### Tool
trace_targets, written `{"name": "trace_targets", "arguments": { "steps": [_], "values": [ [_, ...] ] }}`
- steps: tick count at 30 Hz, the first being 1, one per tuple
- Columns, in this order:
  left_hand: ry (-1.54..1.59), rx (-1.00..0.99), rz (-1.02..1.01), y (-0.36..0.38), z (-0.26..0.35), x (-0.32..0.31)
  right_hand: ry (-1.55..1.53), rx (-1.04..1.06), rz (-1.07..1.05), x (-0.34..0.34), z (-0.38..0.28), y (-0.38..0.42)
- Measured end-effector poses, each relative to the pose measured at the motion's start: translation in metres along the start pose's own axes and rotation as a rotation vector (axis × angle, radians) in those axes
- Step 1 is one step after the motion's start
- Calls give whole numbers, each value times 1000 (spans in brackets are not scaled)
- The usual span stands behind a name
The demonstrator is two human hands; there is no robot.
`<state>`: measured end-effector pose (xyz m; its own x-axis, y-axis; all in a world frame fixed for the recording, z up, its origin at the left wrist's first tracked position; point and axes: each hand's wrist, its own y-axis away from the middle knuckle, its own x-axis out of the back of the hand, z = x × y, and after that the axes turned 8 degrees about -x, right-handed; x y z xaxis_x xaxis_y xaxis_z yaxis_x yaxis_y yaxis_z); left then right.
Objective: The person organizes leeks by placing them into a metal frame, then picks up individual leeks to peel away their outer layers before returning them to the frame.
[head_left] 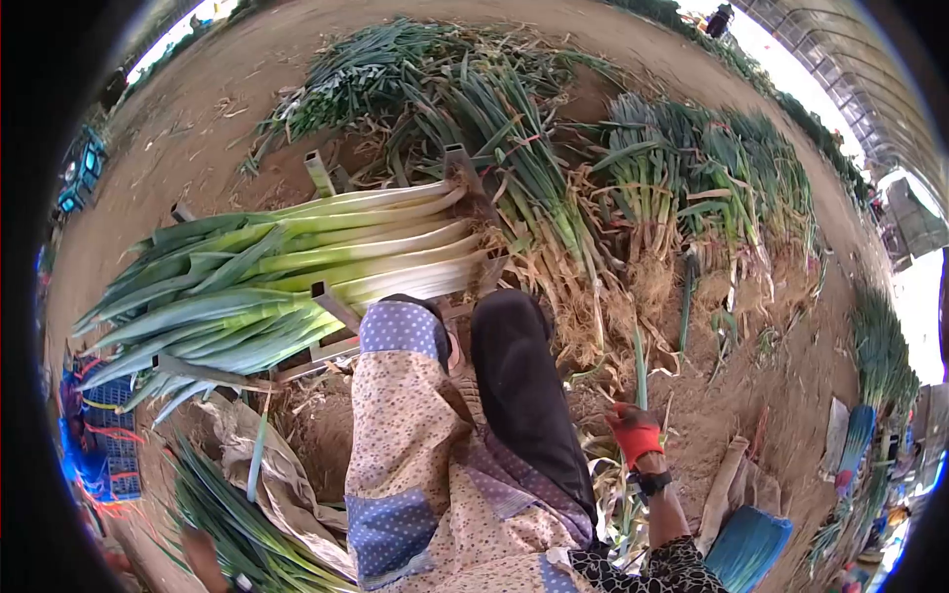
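My left hand [201, 553] is a blur at the lower left, beside loose green onion leaves [232, 514]; its fingers are smeared by motion. In a red fingerless glove, my right hand [636, 432] is low over the soil right of my knees. Its fingers are curled together, and a narrow green leaf [641, 368] rises from beside them; whether they grip it is unclear. In front of my knees, large leeks [366, 232] lie across a metal frame [334, 306], white ends to the right and green leaves to the left.
Bundles of green onions [647, 168] lie beyond and to the right. A brown cloth [262, 460] is near the left hand. Farther left stands a blue crate [114, 450]. Blue wrapped material [751, 549] lies at the lower right, with another onion pile [883, 346] at the far right.
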<state>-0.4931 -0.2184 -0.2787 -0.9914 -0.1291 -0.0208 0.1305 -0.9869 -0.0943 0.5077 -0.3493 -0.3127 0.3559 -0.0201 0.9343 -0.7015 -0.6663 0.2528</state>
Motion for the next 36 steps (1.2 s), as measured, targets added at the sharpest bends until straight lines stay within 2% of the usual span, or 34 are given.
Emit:
{"name": "trace_targets", "arguments": {
  "steps": [1, 2, 3, 4, 5, 6, 7, 8, 9, 10, 11, 12, 13, 14, 15, 16, 18, 19, 20, 21, 22, 24, 28, 30, 31, 34, 36],
  "values": [
    [298, -80, -256, -49, 12, -23, -9, -12, -12, -6, 1, -2],
    [562, -87, -511, -101, 46, -85, -19, -23, -25, -13, 2, -6],
    [536, -59, -418, -147, 68, -135, -93, -26, -39, -19, 3, -10],
    [457, 15, 160, -156, 129, -276, -167, -27, -55, -27, 4, -14],
    [427, -68, 47, -167, 157, -366, -244, -24, -69, -37, 3, -21],
    [459, -33, 70, -176, 183, -454, -320, -21, -79, -47, 3, -33],
    [612, -70, -206, -175, 199, -541, -405, -90, -179, -64, 7, -48],
    [750, 13, -422, -188, 197, -602, -537, -139, -244, -88, 11, -67],
    [697, 83, -417, -181, 199, -670, -669, -188, -308, -114, 15, -89],
    [821, 232, -369, -167, 197, -731, -802, -236, -372, -128, 14, -105],
    [983, 333, -513, -160, 179, -779, -897, -322, -359, -115, -8, -110],
    [1053, 435, -549, -143, 168, -829, -927, -328, -340, -118, -23, -125],
    [1166, 640, -466, -126, 152, -873, -957, -334, -323, -121, -34, -140],
    [1046, 660, -452, -109, 141, -907, -989, -341, -306, -125, -40, -154],
    [1031, 715, -427, -93, 127, -936, -968, -341, -390, -139, -37, -175],
    [1014, 771, -404, -79, 111, -959, -873, -334, -399, -151, -43, -197],
    [936, 766, -430, -61, 66, -983, -698, 103, -17, -234, -19, -245],
    [797, 830, -346, -58, 46, -989, -678, -35, -227, -192, -42, -248],
    [657, 886, -261, -59, 34, -992, -800, -416, -336, -201, -54, -261],
    [526, 906, -330, -62, 21, -990, -780, -459, -346, -207, -59, -268],
    [597, 871, -340, -64, 28, -997, -743, -445, -342, -211, -64, -273],
    [618, 767, -536, -71, 48, -1008, -687, -447, -349, -217, -73, -282],
    [524, 934, -724, -65, 47, -1027, -621, -451, -361, -231, -78, -289],
    [451, 1037, -769, -62, 51, -1032, -609, -449, -370, -229, -80, -288],
    [486, 977, -765, -63, 48, -1033, -605, -453, -371, -229, -78, -287],
    [513, 1080, -776, -54, 40, -1041, -611, -444, -373, -223, -76, -287],
    [531, 1067, -758, -56, 43, -1042, -629, -424, -369, -216, -74, -290]
  ]
}}
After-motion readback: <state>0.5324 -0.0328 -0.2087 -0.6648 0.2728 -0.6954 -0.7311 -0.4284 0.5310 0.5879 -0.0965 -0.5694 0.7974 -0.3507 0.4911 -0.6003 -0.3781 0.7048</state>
